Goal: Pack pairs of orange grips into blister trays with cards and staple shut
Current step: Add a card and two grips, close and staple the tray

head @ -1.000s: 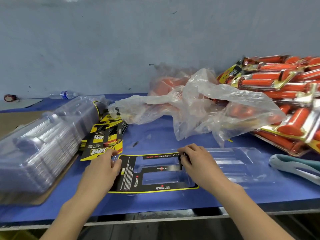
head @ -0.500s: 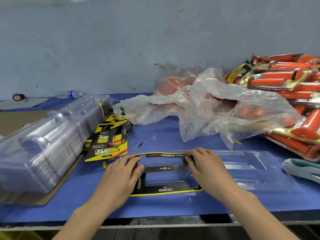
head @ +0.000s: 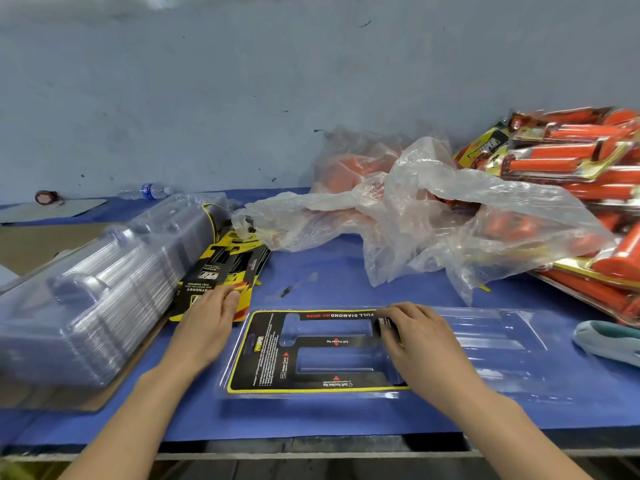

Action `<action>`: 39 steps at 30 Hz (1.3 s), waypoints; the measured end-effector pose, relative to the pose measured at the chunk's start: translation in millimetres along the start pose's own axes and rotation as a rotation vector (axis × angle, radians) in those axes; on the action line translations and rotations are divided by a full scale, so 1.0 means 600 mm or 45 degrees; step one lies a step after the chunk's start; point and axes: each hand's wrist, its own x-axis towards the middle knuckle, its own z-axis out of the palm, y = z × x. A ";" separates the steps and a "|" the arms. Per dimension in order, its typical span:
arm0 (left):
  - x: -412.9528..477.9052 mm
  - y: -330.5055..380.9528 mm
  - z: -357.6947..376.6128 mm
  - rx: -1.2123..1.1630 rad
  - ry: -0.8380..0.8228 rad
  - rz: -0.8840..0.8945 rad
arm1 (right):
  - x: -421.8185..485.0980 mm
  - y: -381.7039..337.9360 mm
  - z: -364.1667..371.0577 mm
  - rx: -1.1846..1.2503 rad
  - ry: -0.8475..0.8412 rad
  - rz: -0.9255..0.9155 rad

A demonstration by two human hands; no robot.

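Shows a shift since half a second ago: left hand [head: 211, 327] off the seated card [head: 266, 351] and out to the loose card stack [head: 221, 271] at left, fingers loosely laid on the top card, no pinch visible. Nearest, finds an open clear blister tray [head: 502, 341] flat on the blue counter [head: 329, 271], with that black-and-yellow card lying in its left half. Puts the right hand [head: 415, 344] on the card's right end, fingers bent, tips down on it (thumb hidden, so cannot tell pressing from pinching). Holds no orange grips in the tray yet, right half bare.

Reads as early in this pack: card in, grips, folding and stapling all left to do. To the right, shows a teal-handled tool [head: 609, 341] (perhaps the stapler; hard to tell). To the left, a tall stack of empty trays [head: 97, 299]. Further back, a crumpled plastic bag [head: 433, 209] with loose orange grips [head: 353, 168] inside, and at far right a heap of finished packs [head: 571, 161], suggesting many already done.
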 end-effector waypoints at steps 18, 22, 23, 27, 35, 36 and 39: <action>-0.085 0.061 -0.016 0.119 -0.355 0.436 | -0.001 -0.004 -0.004 0.076 -0.004 0.026; -0.085 0.053 -0.018 0.159 -0.425 0.400 | 0.000 0.004 -0.006 0.193 -0.030 0.054; -0.085 0.052 -0.019 0.157 -0.442 0.391 | -0.001 0.005 -0.006 0.202 -0.036 0.050; -0.084 0.050 -0.018 0.138 -0.458 0.365 | -0.003 0.007 -0.008 0.224 -0.001 0.035; -0.085 0.058 -0.019 -0.009 -0.419 0.300 | -0.004 0.006 -0.006 0.189 0.046 0.006; -0.086 0.067 -0.022 -0.025 -0.360 0.321 | -0.005 0.006 -0.006 0.182 0.043 0.002; -0.098 0.116 -0.032 0.017 -0.104 0.573 | -0.006 0.006 -0.005 0.161 0.029 -0.014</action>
